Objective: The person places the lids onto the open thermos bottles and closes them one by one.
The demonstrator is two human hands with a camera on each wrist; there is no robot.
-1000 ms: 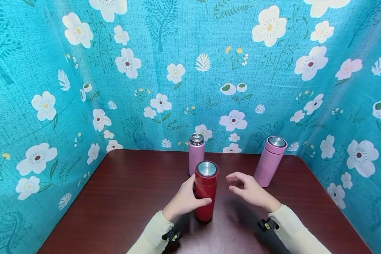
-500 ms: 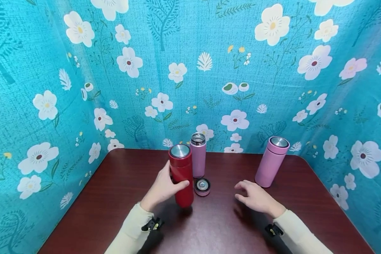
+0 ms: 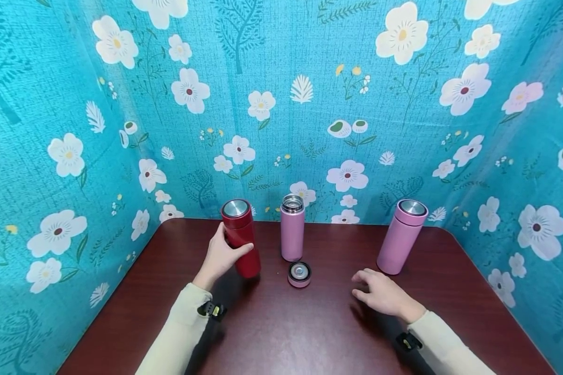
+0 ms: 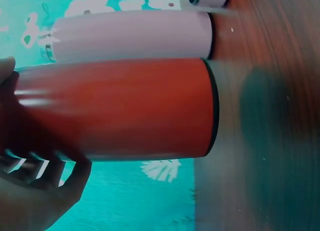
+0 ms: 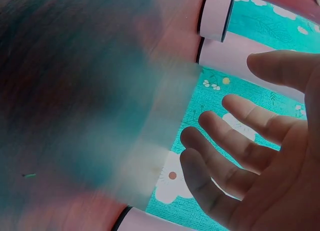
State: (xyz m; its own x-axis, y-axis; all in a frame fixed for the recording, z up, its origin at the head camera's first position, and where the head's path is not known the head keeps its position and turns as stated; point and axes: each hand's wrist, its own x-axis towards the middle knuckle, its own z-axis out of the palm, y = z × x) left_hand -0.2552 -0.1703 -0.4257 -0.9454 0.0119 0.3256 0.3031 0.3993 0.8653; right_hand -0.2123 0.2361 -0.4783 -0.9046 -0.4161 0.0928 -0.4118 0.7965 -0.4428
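My left hand (image 3: 219, 258) grips a red thermos flask (image 3: 244, 245) with a silver-topped lid, thumb on its near side. In the left wrist view the flask's black-rimmed base (image 4: 212, 108) stands apart from the tabletop. To its right an open pink thermos (image 3: 292, 234) stands upright, its steel mouth bare. A pink lid (image 3: 299, 274) lies in front of it with its inner side up. Over the right part of the table hovers my right hand (image 3: 384, 294), fingers loosely bent and holding nothing. Behind it stands a second pink thermos (image 3: 401, 237) with its lid on.
All this is on a dark reddish-brown table (image 3: 300, 333). A turquoise flowered cloth (image 3: 272, 130) hangs along the back edge and both sides.
The red flask, held in my left hand, has moved left and back, away from in front of the open pink thermos, uncovering the lid. My right hand has shifted slightly right and lower.
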